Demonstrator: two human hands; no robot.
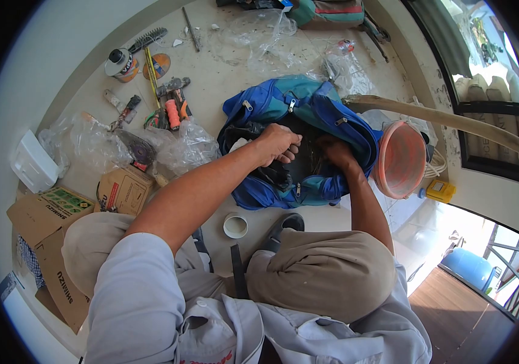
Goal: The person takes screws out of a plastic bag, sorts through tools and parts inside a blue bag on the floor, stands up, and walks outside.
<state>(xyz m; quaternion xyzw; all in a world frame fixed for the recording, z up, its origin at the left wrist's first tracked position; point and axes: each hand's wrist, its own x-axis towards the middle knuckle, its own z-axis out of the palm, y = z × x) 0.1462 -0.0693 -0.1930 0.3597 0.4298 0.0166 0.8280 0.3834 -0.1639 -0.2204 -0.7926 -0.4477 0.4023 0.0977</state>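
Observation:
A blue and teal duffel bag (299,100) lies unzipped on the floor in front of me. Over its opening is my left hand (279,145), fingers curled closed; anything inside them is hidden. Black plastic (271,175) bunches beneath that hand, at the left side of the opening. My right hand (336,150) reaches into the bag on the right, where dark shadow hides its fingertips. Thin, dark strands or small items show faintly at the bottom of the bag, too dim to name.
An orange bucket (400,159) and a long wooden handle (453,118) sit right of the bag. To the left lie a hammer (173,86), clear plastic bags (189,142), a tin (121,65) and a cardboard box (124,189). A tape roll (235,225) stands near my feet.

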